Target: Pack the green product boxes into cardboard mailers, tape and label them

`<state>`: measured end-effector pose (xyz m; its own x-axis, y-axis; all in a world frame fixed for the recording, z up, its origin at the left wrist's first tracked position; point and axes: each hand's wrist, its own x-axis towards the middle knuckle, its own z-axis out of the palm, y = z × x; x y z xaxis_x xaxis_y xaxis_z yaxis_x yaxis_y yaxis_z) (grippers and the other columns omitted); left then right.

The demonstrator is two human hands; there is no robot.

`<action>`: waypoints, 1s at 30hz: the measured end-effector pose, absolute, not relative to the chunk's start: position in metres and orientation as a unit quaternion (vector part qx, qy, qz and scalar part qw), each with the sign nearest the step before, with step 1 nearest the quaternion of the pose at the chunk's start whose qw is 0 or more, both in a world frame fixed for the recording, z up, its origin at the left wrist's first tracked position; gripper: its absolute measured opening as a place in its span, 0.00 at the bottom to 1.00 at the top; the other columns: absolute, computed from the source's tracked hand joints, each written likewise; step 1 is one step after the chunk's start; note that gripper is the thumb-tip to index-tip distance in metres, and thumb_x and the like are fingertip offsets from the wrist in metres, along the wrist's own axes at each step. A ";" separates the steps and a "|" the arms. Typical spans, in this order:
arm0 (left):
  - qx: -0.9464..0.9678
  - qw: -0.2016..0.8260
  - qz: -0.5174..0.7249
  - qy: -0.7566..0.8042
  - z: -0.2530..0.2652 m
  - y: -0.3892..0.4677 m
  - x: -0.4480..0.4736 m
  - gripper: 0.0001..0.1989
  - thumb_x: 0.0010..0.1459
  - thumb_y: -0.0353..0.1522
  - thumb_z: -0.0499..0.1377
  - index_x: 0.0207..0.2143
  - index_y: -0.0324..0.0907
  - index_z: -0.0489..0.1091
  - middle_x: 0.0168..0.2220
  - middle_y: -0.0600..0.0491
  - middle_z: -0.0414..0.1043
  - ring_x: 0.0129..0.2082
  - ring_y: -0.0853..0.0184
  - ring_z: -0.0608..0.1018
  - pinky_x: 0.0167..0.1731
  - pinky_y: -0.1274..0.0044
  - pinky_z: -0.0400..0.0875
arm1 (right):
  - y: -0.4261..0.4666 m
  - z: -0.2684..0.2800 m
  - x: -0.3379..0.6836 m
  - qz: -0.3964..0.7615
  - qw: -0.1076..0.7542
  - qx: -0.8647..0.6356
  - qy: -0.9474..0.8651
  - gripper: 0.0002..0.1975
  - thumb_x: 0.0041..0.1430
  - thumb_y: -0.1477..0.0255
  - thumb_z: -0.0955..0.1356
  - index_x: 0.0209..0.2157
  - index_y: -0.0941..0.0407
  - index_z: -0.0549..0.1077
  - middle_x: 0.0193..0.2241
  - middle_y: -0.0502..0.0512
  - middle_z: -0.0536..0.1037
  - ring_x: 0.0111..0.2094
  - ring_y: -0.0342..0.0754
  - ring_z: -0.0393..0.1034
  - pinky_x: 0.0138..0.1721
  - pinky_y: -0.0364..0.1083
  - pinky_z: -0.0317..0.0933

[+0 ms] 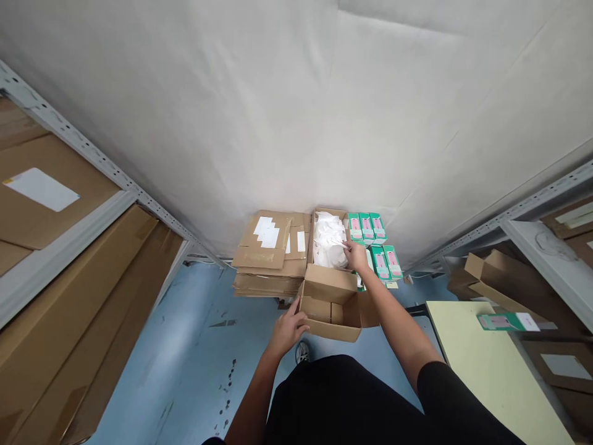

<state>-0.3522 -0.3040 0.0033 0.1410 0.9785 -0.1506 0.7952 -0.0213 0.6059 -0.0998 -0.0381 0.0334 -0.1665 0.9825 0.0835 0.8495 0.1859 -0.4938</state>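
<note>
My left hand (288,329) grips the left edge of an open cardboard box (336,332), its thumb and fingers at the wall. Folded flaps and the bare inside of this box show. My right hand (356,254) reaches over it to a second carton (343,216) filled with white sheet-like pieces (328,230). Its fingers are pinched on a white piece (341,244) at the right side of that pile; whether it is paper or a thin bag I cannot tell. Green boxes with pink pictures (380,262) stand just right of my right hand, partly covered by it.
Flattened cardboard (259,256) with white labels is stacked at left of the cartons. A pale yellow table (486,371) at right bears one green box (503,321). Metal shelves (92,216) with large cartons line both sides. A grey-white wall (296,123) rises behind.
</note>
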 end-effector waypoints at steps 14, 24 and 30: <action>0.742 0.248 0.145 0.606 0.031 -0.279 -0.190 0.05 0.58 0.33 0.67 0.38 0.47 0.77 0.72 0.50 0.56 0.56 0.51 0.78 0.52 0.64 0.76 | -0.199 0.074 0.105 0.232 0.320 -0.567 -0.723 0.16 0.64 0.71 0.66 0.50 0.51 0.81 0.42 0.55 0.83 0.36 0.51 0.77 0.43 0.49 0.71; 0.822 0.262 0.169 0.477 0.026 -0.255 0.011 0.06 0.62 0.36 0.64 0.40 0.48 0.79 0.72 0.49 0.58 0.62 0.52 0.75 0.57 0.65 0.74 | -0.304 0.051 0.305 0.192 0.299 -0.704 -0.615 0.25 0.64 0.65 0.70 0.63 0.47 0.72 0.65 0.56 0.71 0.61 0.59 0.71 0.61 0.58 0.67; 0.875 0.294 0.108 0.370 0.014 -0.245 0.143 0.05 0.60 0.33 0.66 0.40 0.49 0.81 0.72 0.52 0.57 0.61 0.54 0.76 0.60 0.65 0.73 | -0.387 0.057 0.431 0.113 0.350 -0.781 -0.505 0.21 0.66 0.65 0.67 0.59 0.49 0.75 0.57 0.58 0.78 0.59 0.59 0.72 0.61 0.61 0.66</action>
